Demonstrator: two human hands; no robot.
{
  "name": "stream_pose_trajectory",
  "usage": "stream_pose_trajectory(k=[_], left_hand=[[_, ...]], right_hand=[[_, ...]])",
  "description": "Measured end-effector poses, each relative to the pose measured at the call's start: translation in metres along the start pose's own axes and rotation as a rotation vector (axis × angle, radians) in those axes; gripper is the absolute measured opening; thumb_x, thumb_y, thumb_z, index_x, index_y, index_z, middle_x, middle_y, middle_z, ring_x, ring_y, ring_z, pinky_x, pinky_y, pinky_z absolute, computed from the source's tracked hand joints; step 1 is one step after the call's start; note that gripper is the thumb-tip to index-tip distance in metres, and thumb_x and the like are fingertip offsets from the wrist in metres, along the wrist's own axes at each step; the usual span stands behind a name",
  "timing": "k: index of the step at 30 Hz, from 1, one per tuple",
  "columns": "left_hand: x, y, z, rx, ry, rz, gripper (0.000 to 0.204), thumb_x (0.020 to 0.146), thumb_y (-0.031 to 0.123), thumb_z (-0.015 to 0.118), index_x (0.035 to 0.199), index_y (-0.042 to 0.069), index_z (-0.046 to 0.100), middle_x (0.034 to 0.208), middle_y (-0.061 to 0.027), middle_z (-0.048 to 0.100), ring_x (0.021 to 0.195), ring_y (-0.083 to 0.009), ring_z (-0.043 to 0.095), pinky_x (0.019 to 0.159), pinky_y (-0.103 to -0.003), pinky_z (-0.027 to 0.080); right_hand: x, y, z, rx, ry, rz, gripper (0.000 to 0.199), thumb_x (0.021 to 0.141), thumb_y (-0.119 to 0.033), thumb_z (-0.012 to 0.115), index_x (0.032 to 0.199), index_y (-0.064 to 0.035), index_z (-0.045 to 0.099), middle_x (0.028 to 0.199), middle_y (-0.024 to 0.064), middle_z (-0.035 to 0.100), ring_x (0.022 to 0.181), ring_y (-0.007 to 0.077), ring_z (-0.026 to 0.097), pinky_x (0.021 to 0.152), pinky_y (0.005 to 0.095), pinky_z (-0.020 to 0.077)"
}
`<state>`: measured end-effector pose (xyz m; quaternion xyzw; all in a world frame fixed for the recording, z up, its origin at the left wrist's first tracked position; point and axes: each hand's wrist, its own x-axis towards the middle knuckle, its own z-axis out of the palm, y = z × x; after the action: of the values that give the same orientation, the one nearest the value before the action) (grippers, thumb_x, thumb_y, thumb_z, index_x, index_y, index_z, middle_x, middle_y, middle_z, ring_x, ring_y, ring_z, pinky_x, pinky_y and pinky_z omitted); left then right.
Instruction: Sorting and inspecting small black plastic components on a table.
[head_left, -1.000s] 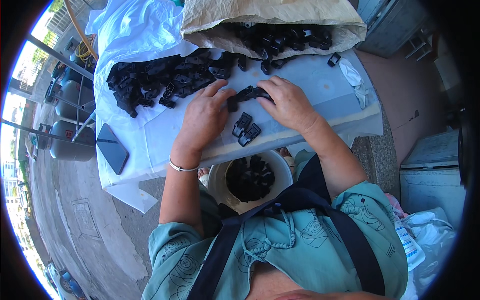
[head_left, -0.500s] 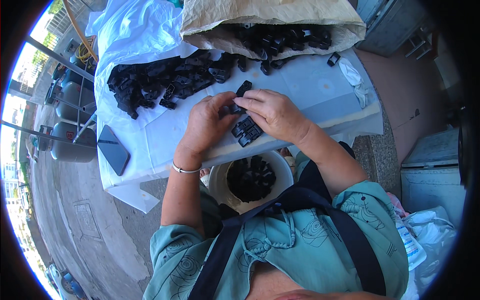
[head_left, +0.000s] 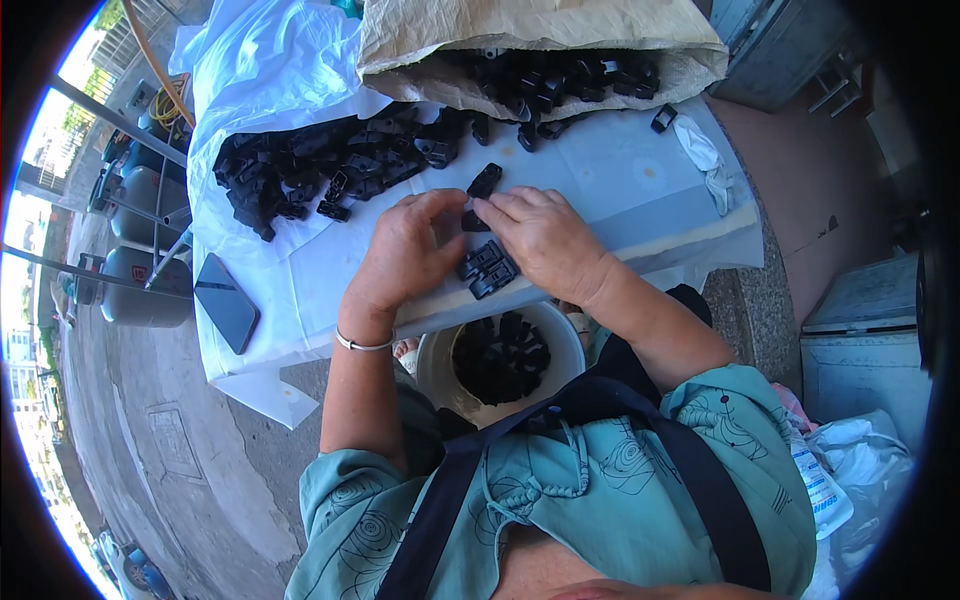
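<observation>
Over the near part of a white-covered table [head_left: 640, 215], my hands meet at a small black plastic part [head_left: 474, 222], partly hidden by my fingers. My right hand [head_left: 548, 235] pinches it with fingertips pressed together. From the other side my left hand [head_left: 405, 245] curls its forefinger and thumb round it. Just beyond my fingertips lies another black plastic part [head_left: 485, 180]. Nearer me, by the table's front edge, several similar parts [head_left: 488, 268] sit side by side in a small group.
A heap of black parts [head_left: 340, 165] spills from a clear plastic bag [head_left: 275, 70]; more fill a tan woven sack [head_left: 540, 25]. A phone [head_left: 228, 303] lies at the left edge, a white glove [head_left: 703, 160] at the right. Below, a white bucket [head_left: 432, 365] holds black parts.
Both hands have shifted slightly, and my right fingers have drawn together more. The black part beyond my fingertips now lies apart from them. The small group shows a bit more to the left.
</observation>
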<state>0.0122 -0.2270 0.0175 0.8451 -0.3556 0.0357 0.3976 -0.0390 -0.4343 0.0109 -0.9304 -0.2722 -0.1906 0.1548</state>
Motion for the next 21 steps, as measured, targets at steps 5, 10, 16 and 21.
stream_pose_trajectory(k=[5,10,16,21], left_hand=[[0.009,0.005,0.001,-0.068,0.079,-0.077,0.032,0.083,-0.002,0.062,0.114,0.006,0.066,0.107,-0.0135,0.066,0.081,-0.0255,0.065,0.075,-0.034,0.053],[0.026,0.012,0.012,0.239,0.014,0.131,0.028,0.084,0.008,0.065,0.112,0.009,0.067,0.113,-0.0152,0.066,0.094,-0.0386,0.064,0.082,-0.042,0.052],[0.017,0.010,0.015,-0.047,0.123,-0.128,0.020,0.090,0.016,0.063,0.107,0.006,0.067,0.091,-0.0182,0.068,0.082,-0.0381,0.065,0.073,-0.044,0.052],[0.012,0.001,0.006,0.141,0.065,-0.256,0.023,0.094,0.023,0.061,0.107,0.005,0.067,0.088,-0.0193,0.067,0.078,-0.0388,0.065,0.070,-0.044,0.052]], right_hand=[[-0.007,0.001,-0.003,0.042,0.027,-0.007,0.038,0.087,-0.010,0.063,0.124,-0.0040,0.061,0.122,0.0147,0.062,0.111,0.0332,0.059,0.092,0.0402,0.0475],[0.004,0.081,-0.010,-0.037,0.261,0.307,0.042,0.084,-0.007,0.062,0.125,-0.0011,0.058,0.119,0.0223,0.061,0.115,0.0387,0.056,0.094,0.0442,0.0472],[0.017,0.067,-0.009,-0.128,-0.009,0.454,0.042,0.081,-0.008,0.067,0.123,-0.0056,0.060,0.122,0.0205,0.058,0.112,0.0373,0.057,0.095,0.0426,0.0465],[0.008,0.053,0.005,-0.033,0.130,0.217,0.045,0.080,-0.012,0.071,0.123,-0.0063,0.059,0.119,0.0160,0.059,0.108,0.0348,0.058,0.094,0.0419,0.0466]])
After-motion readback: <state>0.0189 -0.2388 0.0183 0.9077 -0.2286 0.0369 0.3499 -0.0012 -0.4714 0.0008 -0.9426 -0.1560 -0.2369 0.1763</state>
